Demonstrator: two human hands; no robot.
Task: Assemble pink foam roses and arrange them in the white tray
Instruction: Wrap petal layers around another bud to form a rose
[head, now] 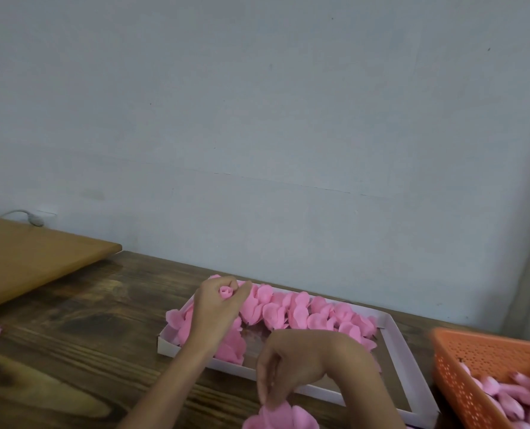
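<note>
Your left hand (219,305) has its fingers clamped on a rolled pink rose bud (226,291) over the far-left corner of the white tray (395,345) on the counter (87,351), and your right hand (291,363) fingers pinch a pink petal cluster (280,416) just in front of it.

The bare left arm reaches forward, and the left hand (218,306) is curled, fingertips pinching a small rose bud (225,291). The right wrist bends sharply; the right hand (290,365) points its fingers downward, pinching pink petals (276,414).
</note>
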